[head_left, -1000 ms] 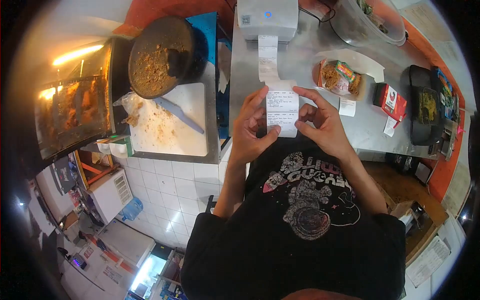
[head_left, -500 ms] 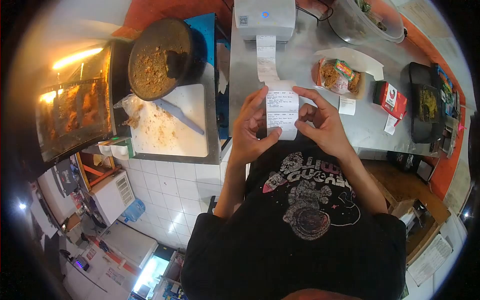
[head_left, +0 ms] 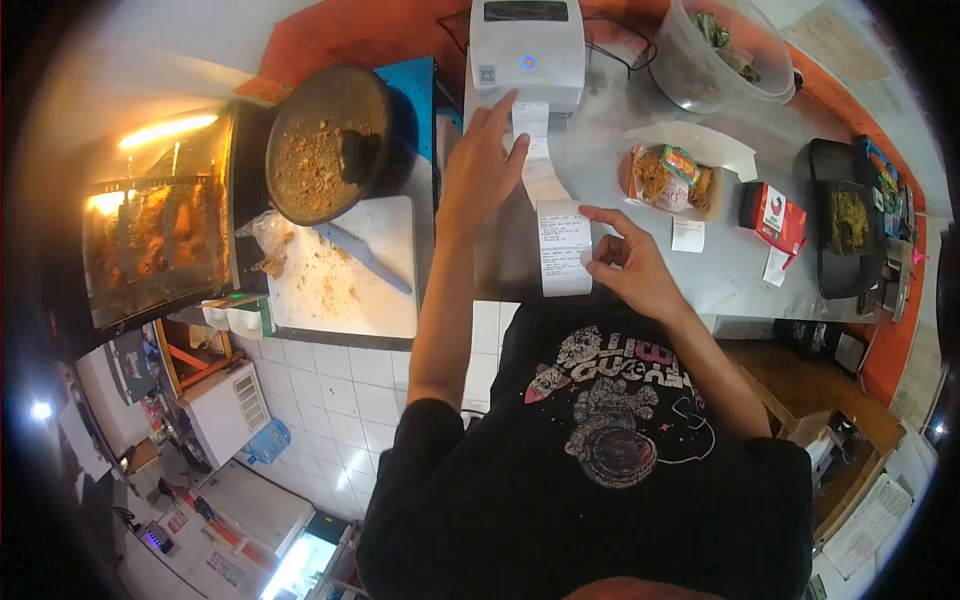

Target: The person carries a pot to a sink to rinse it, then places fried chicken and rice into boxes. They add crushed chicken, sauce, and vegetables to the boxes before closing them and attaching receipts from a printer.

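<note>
A long strip of printed receipt paper [head_left: 565,250] hangs out of a white label printer [head_left: 527,50] and curves down toward my body. My right hand [head_left: 635,268] holds the strip's right edge near its lower end, index fingertip at the upper part and thumb lower down. My left hand [head_left: 484,170] is off the paper, fingers stretched forward and thumb apart, with fingertips close to the printer's front left corner. It holds nothing.
A box of fried chicken [head_left: 660,185], a red carton [head_left: 773,217] and a black tray [head_left: 840,220] stand on the metal table. A clear plastic tub [head_left: 705,85] is at the back. Leftward are a pan [head_left: 320,150], a knife [head_left: 360,255] on a white board [head_left: 390,310], and a lit display case [head_left: 155,215].
My left hand has let go of the strip and moved forward to the printer. My right hand keeps hold of the paper, which now hangs slightly lower and flatter.
</note>
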### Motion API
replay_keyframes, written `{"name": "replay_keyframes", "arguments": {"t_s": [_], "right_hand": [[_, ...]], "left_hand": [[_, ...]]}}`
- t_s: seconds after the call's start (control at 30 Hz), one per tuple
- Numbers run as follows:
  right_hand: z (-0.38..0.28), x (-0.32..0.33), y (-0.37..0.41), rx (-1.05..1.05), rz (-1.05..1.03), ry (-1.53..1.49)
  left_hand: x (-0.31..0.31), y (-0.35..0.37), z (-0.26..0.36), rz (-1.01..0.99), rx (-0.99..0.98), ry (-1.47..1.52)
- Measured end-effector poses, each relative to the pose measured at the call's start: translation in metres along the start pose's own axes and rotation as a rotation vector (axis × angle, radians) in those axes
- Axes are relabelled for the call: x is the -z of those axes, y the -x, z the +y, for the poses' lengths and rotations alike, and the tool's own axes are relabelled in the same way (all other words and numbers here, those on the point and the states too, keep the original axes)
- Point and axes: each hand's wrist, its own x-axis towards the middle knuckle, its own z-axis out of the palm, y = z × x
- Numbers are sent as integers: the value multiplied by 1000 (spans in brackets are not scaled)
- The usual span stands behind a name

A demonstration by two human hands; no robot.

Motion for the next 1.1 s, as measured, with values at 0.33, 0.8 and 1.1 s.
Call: {"name": "replay_keyframes", "arguments": {"t_s": [0.33,0.8,1.1], "right_hand": [[88,44,-21,-55,-12,567],[102,48,-44,-159,-120,732],[110,51,-63,-19,-78,822]], "left_hand": [[-31,-77,-20,-227,131,-480],[-15,-64,-34,-229,78,-305],[-22,-40,-53,150,150,-41]]}}
